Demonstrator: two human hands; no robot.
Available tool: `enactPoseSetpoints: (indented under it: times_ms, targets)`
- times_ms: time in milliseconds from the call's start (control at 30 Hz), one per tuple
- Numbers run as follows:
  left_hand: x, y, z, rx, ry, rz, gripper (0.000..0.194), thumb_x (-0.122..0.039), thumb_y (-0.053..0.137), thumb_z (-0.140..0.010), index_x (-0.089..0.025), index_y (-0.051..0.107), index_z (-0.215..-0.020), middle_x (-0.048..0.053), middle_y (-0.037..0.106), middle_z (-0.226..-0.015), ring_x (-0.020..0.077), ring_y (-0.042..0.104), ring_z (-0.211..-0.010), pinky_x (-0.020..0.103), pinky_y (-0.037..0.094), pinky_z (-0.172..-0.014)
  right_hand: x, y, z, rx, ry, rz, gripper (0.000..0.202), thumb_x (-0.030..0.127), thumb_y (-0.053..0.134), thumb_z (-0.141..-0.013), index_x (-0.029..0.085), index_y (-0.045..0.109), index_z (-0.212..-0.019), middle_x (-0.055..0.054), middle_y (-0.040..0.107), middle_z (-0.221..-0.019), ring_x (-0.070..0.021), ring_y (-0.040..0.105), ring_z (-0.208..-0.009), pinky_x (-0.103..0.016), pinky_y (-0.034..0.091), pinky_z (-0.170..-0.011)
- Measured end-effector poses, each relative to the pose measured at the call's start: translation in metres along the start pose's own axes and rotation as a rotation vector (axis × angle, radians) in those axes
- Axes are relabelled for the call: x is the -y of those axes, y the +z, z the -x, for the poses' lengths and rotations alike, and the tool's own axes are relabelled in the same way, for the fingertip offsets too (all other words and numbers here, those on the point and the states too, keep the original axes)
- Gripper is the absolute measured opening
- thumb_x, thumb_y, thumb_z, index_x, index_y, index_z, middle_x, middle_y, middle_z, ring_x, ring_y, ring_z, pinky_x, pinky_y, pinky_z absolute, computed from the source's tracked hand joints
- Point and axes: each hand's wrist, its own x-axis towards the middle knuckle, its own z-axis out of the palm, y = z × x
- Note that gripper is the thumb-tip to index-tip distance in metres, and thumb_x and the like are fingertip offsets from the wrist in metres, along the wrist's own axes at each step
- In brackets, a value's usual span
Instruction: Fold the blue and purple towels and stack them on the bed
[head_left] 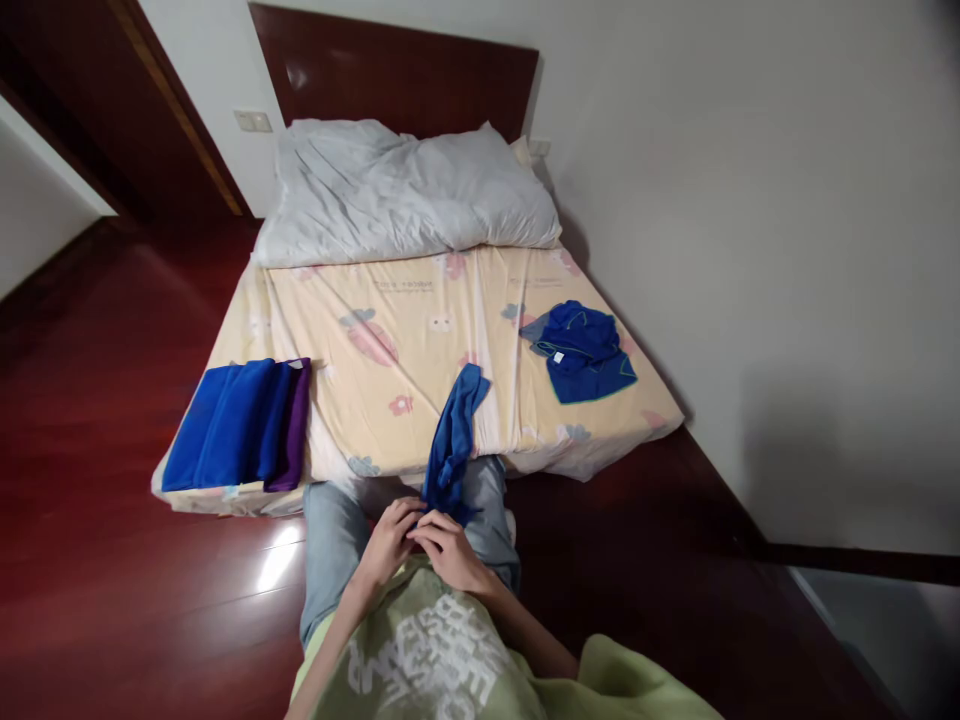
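A blue towel [448, 450] stretches from the front edge of the bed down to my waist, narrow and bunched lengthwise. Its near end is pinched between the fingers of my left hand [391, 540] and my right hand [448, 552], which meet close to my body. The exact grip is partly hidden by the fingers. On the left front of the bed several folded towels [225, 425], blue with a purple one at the right, lie side by side. To the right a loose, crumpled pile of blue cloths [585, 350] with green edging rests on the sheet.
The bed [360, 400] has a cream patterned sheet and stands against my legs. A white quilt [412, 195] is heaped by the dark headboard [405, 70]. A wall [750, 250] runs along the right, and a wooden door [150, 100] is at the far left.
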Motion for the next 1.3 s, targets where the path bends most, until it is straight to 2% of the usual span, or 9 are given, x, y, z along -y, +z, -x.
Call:
enactPoseSetpoints:
  times_ms: [267, 467, 667, 800, 933, 1033, 1133, 1200, 1300]
  targets:
    - [-0.012, -0.014, -0.003, 0.026, 0.139, -0.081, 0.014, -0.018, 0.05, -0.094, -0.02, 0.064, -0.095, 0.009, 0.067, -0.108, 0.0253, 0.055, -0.119, 0.043, 0.047, -0.101, 0.028, -0.03, -0.008, 0.045, 0.085, -0.255, 0.017, 0.047, 0.058, -0.091, 0.041, 0.074, -0.09, 0.0, 0.067, -0.091, -0.0238, 0.066, -0.086, -0.04, 0.058, -0.078]
    - [-0.016, -0.031, -0.001, 0.134, 0.138, -0.141, 0.022, -0.035, 0.051, -0.098, -0.021, 0.057, -0.082, 0.005, 0.062, -0.087, 0.0245, 0.054, -0.098, 0.042, 0.044, -0.092, 0.048, -0.073, -0.002, 0.204, 0.14, -0.373, 0.017, 0.045, 0.062, -0.092, 0.033, 0.073, -0.093, -0.001, 0.061, -0.096, -0.0183, 0.061, -0.086, -0.03, 0.05, -0.071]
    - [-0.009, -0.05, 0.005, 0.119, -0.021, -0.086, 0.033, -0.051, 0.054, -0.096, -0.019, 0.057, -0.086, 0.005, 0.06, -0.088, 0.0231, 0.054, -0.09, 0.038, 0.042, -0.086, 0.061, -0.136, 0.009, 0.184, 0.204, -0.382, 0.02, 0.04, 0.067, -0.091, 0.02, 0.071, -0.092, -0.005, 0.06, -0.092, -0.0148, 0.057, -0.08, -0.025, 0.045, -0.065]
    - [-0.004, -0.059, 0.014, 0.163, -0.109, -0.015, 0.04, -0.059, 0.06, -0.09, -0.019, 0.059, -0.089, 0.005, 0.062, -0.089, 0.0223, 0.057, -0.087, 0.036, 0.041, -0.085, 0.054, -0.163, 0.018, 0.161, 0.334, -0.393, 0.029, 0.04, 0.08, -0.079, 0.018, 0.07, -0.094, 0.0, 0.055, -0.078, -0.0091, 0.048, -0.061, -0.021, 0.037, -0.053]
    - [0.001, -0.066, 0.028, 0.3, -0.113, -0.057, 0.028, -0.047, 0.058, -0.092, -0.02, 0.061, -0.09, 0.004, 0.065, -0.088, 0.0219, 0.061, -0.086, 0.038, 0.039, -0.088, 0.048, -0.182, 0.024, 0.24, 0.489, -0.335, 0.043, 0.039, 0.09, -0.065, 0.015, 0.073, -0.097, 0.003, 0.052, -0.07, -0.0076, 0.046, -0.059, -0.021, 0.038, -0.055]
    - [0.006, -0.074, 0.042, 0.337, -0.14, -0.13, 0.013, -0.031, 0.055, -0.09, -0.02, 0.061, -0.094, 0.006, 0.068, -0.094, 0.0238, 0.062, -0.093, 0.04, 0.039, -0.089, 0.046, -0.193, 0.027, 0.343, 0.576, -0.189, 0.053, 0.038, 0.093, -0.058, 0.015, 0.075, -0.102, 0.003, 0.055, -0.072, -0.0075, 0.046, -0.06, -0.021, 0.039, -0.056]
    - [0.011, -0.086, 0.053, 0.326, -0.19, -0.195, 0.009, -0.019, 0.052, -0.086, -0.021, 0.058, -0.092, 0.005, 0.068, -0.094, 0.0233, 0.063, -0.092, 0.04, 0.04, -0.088, 0.043, -0.2, 0.031, 0.408, 0.606, -0.015, 0.041, 0.037, 0.089, -0.062, 0.015, 0.076, -0.094, 0.003, 0.055, -0.069, -0.0088, 0.045, -0.059, -0.022, 0.036, -0.054]
    - [0.016, -0.098, 0.06, 0.293, -0.221, -0.254, 0.01, -0.015, 0.05, -0.083, -0.021, 0.057, -0.088, 0.004, 0.066, -0.09, 0.0221, 0.062, -0.085, 0.039, 0.041, -0.085, 0.041, -0.204, 0.034, 0.347, 0.611, 0.077, 0.026, 0.036, 0.082, -0.069, 0.016, 0.074, -0.084, 0.003, 0.054, -0.064, -0.0102, 0.046, -0.059, -0.023, 0.036, -0.054]
    - [0.025, -0.118, 0.069, 0.195, -0.268, -0.362, 0.009, -0.015, 0.049, -0.084, -0.021, 0.054, -0.081, 0.003, 0.061, -0.079, 0.0209, 0.058, -0.076, 0.037, 0.041, -0.08, 0.039, -0.216, 0.039, 0.074, 0.549, 0.179, 0.019, 0.035, 0.073, -0.076, 0.018, 0.065, -0.075, 0.002, 0.056, -0.066, -0.0119, 0.05, -0.062, -0.024, 0.04, -0.057]
